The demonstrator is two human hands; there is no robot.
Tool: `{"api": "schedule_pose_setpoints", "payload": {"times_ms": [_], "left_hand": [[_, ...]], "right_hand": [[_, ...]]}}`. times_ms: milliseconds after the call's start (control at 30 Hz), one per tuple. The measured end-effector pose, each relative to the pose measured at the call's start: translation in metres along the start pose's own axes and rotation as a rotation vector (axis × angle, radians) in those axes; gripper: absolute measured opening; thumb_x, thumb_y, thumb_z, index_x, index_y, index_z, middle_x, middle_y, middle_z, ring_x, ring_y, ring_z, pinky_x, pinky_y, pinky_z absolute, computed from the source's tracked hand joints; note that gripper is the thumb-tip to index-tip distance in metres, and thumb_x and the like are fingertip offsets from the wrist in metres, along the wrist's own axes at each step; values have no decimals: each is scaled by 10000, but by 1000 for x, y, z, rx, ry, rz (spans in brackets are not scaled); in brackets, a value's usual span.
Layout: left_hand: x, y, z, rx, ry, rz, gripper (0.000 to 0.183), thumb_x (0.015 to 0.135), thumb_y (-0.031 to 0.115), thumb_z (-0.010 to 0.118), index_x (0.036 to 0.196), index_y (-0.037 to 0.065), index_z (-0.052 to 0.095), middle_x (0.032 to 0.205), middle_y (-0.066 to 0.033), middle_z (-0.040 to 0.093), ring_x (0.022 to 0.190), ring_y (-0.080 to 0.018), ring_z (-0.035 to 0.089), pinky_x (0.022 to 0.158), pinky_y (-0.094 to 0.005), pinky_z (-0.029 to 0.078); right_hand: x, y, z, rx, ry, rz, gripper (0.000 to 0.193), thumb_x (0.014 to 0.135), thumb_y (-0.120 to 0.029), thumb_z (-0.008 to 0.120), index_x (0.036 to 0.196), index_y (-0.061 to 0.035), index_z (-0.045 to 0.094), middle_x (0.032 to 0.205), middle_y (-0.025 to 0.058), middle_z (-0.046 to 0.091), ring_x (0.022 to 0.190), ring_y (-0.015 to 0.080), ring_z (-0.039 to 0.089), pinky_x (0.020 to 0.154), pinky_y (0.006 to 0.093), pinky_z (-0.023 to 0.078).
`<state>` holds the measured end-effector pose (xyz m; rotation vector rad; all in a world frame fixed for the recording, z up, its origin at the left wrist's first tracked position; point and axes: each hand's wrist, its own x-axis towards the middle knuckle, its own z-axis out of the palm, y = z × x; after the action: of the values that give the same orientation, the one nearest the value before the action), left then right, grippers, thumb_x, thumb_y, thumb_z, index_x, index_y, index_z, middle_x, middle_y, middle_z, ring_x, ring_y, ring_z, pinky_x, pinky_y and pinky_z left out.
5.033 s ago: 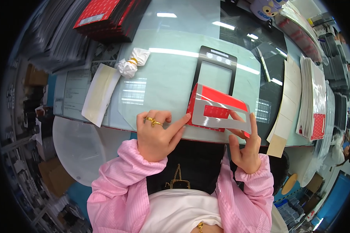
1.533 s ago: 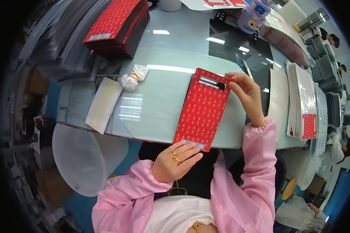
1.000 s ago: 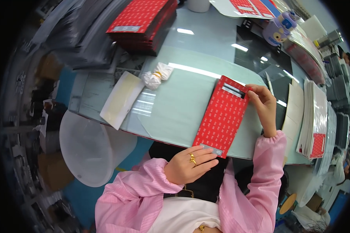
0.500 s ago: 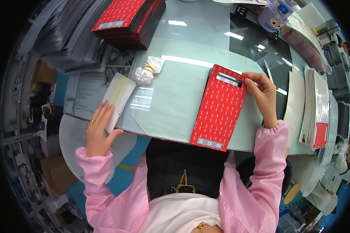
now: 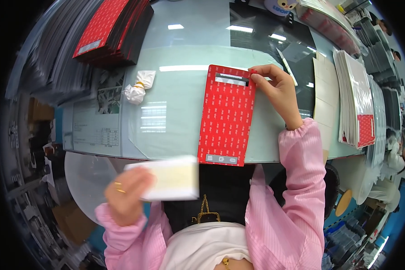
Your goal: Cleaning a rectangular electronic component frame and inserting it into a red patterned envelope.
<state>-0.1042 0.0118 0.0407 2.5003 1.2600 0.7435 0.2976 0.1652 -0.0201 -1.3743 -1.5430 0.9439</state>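
My left hand [image 5: 128, 195], blurred by motion, is closed around one end of a white pad [image 5: 175, 179] with a pale yellow face. It holds the pad in the air over my lap, just off the table's front edge. My right hand [image 5: 276, 87] pinches the upper right corner of a flat red patterned card sleeve [image 5: 227, 119] between thumb and fingers. The sleeve lies on the table, its lower end reaching the front edge. Near its top is a slot with silver and black showing; a grey strip crosses its bottom.
A white cloth bundle [image 5: 139, 87] tied with a yellow band lies left of the sleeve. Stacked red sleeves [image 5: 105, 29] and grey plastic pieces [image 5: 49, 49] stand at the far left. A white pen [image 5: 287, 67] and piled white packets [image 5: 350, 99] lie to the right.
My left hand has picked the white pad up from the table's left side and swung it right and toward me. My right hand keeps its pinch on the sleeve; the whole view has shifted.
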Motion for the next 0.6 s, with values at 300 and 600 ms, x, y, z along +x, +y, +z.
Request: {"api": "schedule_pose_setpoints", "payload": {"times_ms": [300,600], "left_hand": [[55,61,65,-161,11,213,289,740,42,687,1018,62,766,1028,-104,756,950,-300,736,796,-397,612],[58,63,93,-78,61,203,297,746,62,690,1034,63,765,1051,-101,748,963,-284,733,800,-392,617]], "right_hand": [[0,-1,2,2,1,6,164,980,-117,691,1089,3,712,1057,62,740,990,111,664,861,259,553],[-1,-1,2,1,3,9,154,986,-106,682,1092,2,713,1072,82,747,970,114,677,855,248,551]]}}
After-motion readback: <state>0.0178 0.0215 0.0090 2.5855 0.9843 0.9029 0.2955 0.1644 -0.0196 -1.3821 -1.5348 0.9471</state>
